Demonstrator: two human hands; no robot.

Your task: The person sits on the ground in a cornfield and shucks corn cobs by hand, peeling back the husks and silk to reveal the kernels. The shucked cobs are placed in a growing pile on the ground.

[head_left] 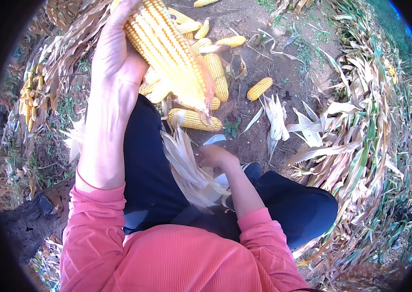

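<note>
Bare soil (pixel 288 73) in the upper centre-right of the frame gives the widest open passage, broken only by a single cob (pixel 259 88) and a few loose husk leaves (pixel 276 114). Toward the top centre, a pile of shucked cobs (pixel 206 58) blocks the ground. Heaped dry stalks (pixel 361 126) wall off the right side (another heap (pixel 64 44) closes the upper left). In the lower centre, the dark trouser legs (pixel 152 180) and pale husks (pixel 191 170) fill the lap.

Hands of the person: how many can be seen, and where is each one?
2. The left hand is raised at the upper left and grips a husked corn cob. The right hand is low in the middle, on pale husks over the lap.
</note>
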